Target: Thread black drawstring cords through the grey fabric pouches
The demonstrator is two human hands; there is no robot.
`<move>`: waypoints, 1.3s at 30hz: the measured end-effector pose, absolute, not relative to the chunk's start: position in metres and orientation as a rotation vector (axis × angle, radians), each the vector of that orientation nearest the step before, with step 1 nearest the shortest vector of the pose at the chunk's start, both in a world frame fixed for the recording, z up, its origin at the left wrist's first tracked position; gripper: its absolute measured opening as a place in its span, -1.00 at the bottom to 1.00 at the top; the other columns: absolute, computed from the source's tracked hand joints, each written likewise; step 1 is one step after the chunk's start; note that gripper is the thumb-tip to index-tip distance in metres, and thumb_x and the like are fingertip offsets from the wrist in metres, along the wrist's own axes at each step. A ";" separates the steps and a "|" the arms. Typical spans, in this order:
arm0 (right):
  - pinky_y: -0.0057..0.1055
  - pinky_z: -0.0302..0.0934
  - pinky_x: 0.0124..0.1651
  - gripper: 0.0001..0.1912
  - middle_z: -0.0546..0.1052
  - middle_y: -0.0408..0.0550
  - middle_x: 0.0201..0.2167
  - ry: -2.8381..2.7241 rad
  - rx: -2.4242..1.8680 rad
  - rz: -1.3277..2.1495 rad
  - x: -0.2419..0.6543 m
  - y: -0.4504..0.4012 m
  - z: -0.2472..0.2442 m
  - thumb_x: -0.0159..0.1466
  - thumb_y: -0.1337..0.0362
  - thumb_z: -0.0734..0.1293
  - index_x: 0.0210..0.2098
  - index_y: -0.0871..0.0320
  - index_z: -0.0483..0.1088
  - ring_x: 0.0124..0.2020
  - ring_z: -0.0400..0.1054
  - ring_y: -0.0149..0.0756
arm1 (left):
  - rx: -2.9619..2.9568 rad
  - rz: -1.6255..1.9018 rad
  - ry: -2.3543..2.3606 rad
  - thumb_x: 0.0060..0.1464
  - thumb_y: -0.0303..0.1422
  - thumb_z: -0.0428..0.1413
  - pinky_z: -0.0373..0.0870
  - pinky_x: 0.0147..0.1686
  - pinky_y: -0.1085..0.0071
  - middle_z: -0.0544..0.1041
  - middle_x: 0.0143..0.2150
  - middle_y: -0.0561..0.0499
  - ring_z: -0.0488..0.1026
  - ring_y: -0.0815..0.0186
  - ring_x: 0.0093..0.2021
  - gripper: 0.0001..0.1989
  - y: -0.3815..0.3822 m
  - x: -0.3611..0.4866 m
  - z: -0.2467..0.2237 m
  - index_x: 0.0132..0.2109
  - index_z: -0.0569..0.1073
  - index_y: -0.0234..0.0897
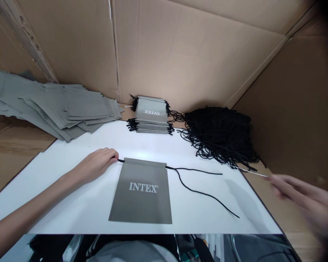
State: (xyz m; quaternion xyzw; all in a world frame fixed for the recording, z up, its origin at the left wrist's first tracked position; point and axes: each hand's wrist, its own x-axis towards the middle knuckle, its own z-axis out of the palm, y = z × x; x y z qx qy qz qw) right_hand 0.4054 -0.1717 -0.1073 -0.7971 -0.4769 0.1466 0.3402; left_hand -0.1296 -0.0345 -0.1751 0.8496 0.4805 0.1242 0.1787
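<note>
A flat grey drawstring bag (142,196) marked INTEX lies on the white table. My left hand (102,163) is closed on the black cord at the bag's upper left corner. From the opposite corner two loose ends of black cord (199,191) trail across the tabletop to the right. Past the table's right edge, my right hand (297,193), blurred by motion, pinches a thin, pale metal rod (251,171) that points left toward the pile of black cords (218,134).
Grey bag pieces without visible cords (79,105) are heaped at the back left. A stack of corded INTEX bags (151,112) sits at the back middle. Cardboard walls (180,47) enclose the white table (79,203) at the back and sides.
</note>
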 end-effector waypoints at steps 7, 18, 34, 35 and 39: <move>-0.30 0.25 -0.35 -0.36 0.47 -0.03 -0.52 -1.650 -1.652 0.846 0.282 -0.034 -0.163 0.17 -0.31 0.27 -0.38 0.19 0.54 -0.45 0.34 -0.21 | 2.324 0.404 1.303 0.36 -0.15 -0.18 0.28 -0.21 0.35 0.51 -0.19 -0.03 0.42 0.19 -0.18 -0.66 -0.037 -0.131 -0.173 -0.15 0.41 -0.18; -0.06 0.16 0.16 -0.67 0.53 0.08 -0.03 -2.096 -1.292 0.833 0.198 -0.019 -0.175 0.33 -0.02 0.31 -0.13 0.05 0.55 0.06 0.34 0.03 | 2.213 0.517 1.310 0.37 -0.15 -0.15 0.27 -0.25 0.38 0.48 -0.21 0.00 0.40 0.26 -0.26 -0.69 -0.038 -0.125 -0.173 -0.14 0.40 -0.19; -0.35 0.22 -0.18 -0.63 0.49 -0.10 -0.37 -1.975 -1.079 1.391 0.213 -0.002 -0.163 0.20 -0.03 0.43 -0.28 0.17 0.43 -0.32 0.36 -0.30 | 1.979 0.762 1.442 0.27 -0.03 0.00 0.21 -0.30 0.44 0.47 -0.27 0.05 0.36 0.27 -0.25 -0.67 -0.040 -0.150 -0.155 -0.20 0.41 -0.19; -0.35 0.22 -0.17 -0.63 0.49 -0.10 -0.36 -1.961 -1.082 1.382 0.215 -0.002 -0.163 0.19 -0.03 0.43 -0.28 0.17 0.42 -0.32 0.36 -0.30 | 1.944 0.749 1.447 0.25 -0.02 0.01 0.20 -0.30 0.44 0.47 -0.27 0.06 0.36 0.27 -0.25 -0.67 -0.040 -0.153 -0.155 -0.20 0.41 -0.19; -0.36 0.21 -0.18 -0.66 0.50 -0.10 -0.36 -1.943 -1.078 1.370 0.218 -0.001 -0.163 0.18 0.00 0.45 -0.32 0.16 0.43 -0.32 0.34 -0.30 | 1.825 0.650 1.414 0.25 -0.04 0.02 0.19 -0.28 0.45 0.43 -0.31 0.08 0.31 0.31 -0.30 -0.69 -0.043 -0.160 -0.155 -0.21 0.42 -0.19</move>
